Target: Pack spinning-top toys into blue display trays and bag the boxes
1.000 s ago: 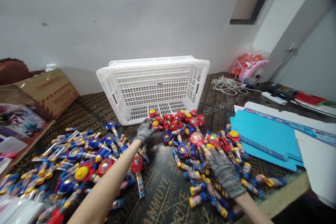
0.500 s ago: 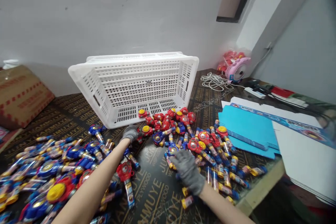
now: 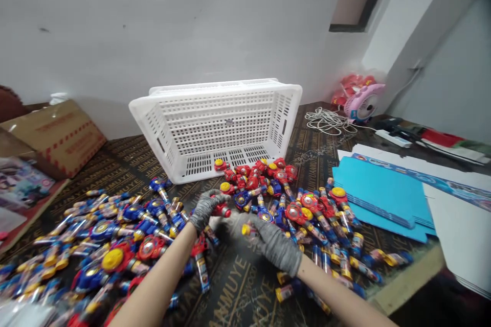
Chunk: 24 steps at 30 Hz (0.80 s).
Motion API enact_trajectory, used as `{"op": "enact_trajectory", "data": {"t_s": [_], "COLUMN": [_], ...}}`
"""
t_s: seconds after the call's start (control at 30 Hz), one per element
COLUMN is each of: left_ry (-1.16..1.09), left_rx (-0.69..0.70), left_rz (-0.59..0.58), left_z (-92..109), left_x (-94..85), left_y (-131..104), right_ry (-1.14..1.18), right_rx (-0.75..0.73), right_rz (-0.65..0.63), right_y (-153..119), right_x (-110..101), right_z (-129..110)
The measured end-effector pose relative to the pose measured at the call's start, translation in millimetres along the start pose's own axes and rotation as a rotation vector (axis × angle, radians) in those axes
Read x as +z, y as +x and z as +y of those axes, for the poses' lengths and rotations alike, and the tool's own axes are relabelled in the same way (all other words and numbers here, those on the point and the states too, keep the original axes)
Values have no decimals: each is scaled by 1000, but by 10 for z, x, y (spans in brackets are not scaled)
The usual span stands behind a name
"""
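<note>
Both of my hands wear grey gloves. My left hand (image 3: 206,209) is closed around a red toy piece (image 3: 221,210), whose tip sticks out past the fingers. Between the fingertips of my right hand (image 3: 279,248) is a small printed tube (image 3: 248,230) with a yellow end, somewhat blurred. The hands face each other above a bare strip of the dark plywood table (image 3: 230,276). Red toy heads (image 3: 253,179) lie heaped just beyond them. To the right spreads a pile of printed tubes (image 3: 326,260), some joined to red or blue heads.
A white plastic crate (image 3: 226,130) lies on its side, opening toward me. Many tubes and blue toys (image 3: 103,230) cover the left. Blue card sheets (image 3: 378,194) lie on the right, near a white cable (image 3: 326,121) and a pink fan (image 3: 364,104). A cardboard box (image 3: 57,135) stands far left.
My left hand has taken hold of a red toy piece and come nearer. My right hand has picked up a tube from the right pile. The view has turned slightly left.
</note>
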<state>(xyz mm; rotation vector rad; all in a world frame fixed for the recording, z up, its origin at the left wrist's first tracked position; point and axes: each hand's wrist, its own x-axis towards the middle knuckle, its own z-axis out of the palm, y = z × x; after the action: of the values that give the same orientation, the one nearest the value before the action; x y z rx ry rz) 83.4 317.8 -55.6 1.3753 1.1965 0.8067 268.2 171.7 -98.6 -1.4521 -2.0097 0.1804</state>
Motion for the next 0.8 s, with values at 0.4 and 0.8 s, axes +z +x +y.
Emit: {"op": "enact_trajectory", "data": {"t_s": [0.4,0.8], "left_ry": [-240,-3], "left_rx": [68,145], "left_rz": [318,362], "left_z": [-92,-99], "left_x": [406,288], "left_y": [-866,-954], "right_ry": [-356,603], "right_rx": [-130,496], "right_rz": [190,-90], "right_y": [-52,-62], "right_x": [-40,-37], "right_z": [-438,-724]}}
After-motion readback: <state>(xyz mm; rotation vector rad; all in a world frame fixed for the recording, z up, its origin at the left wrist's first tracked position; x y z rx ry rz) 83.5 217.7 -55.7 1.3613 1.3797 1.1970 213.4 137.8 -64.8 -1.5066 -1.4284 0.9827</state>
